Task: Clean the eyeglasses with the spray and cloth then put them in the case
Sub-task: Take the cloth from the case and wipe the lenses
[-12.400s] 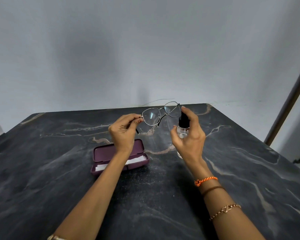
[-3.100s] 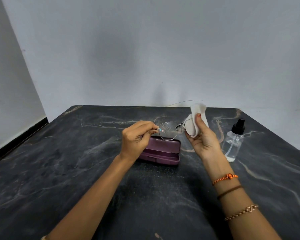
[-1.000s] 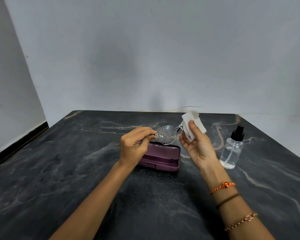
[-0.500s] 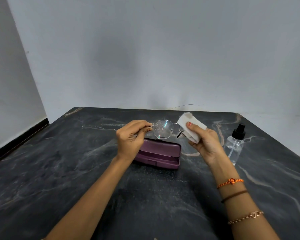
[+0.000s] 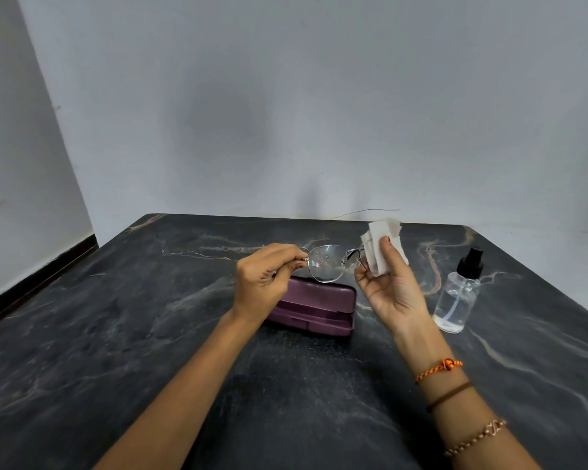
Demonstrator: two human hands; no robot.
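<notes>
My left hand (image 5: 263, 283) pinches the left end of the thin metal eyeglasses (image 5: 325, 262), held in the air above the case. Droplets speckle the left lens. My right hand (image 5: 389, 286) holds a folded white cloth (image 5: 381, 247) pressed around the right lens, which is hidden behind it. The purple case (image 5: 316, 307) lies on the table under the glasses, its lid down. The clear spray bottle (image 5: 457, 300) with a black pump top stands upright to the right of my right hand, untouched.
The dark marble table (image 5: 116, 334) runs back to a grey wall. Its far edge lies just behind the glasses, its right edge near the bottle. A thin wire (image 5: 370, 212) shows at the wall behind the cloth.
My right hand has turned upright with the cloth and sits closer to the right lens. The glasses stay above the case. The bottle has not moved.
</notes>
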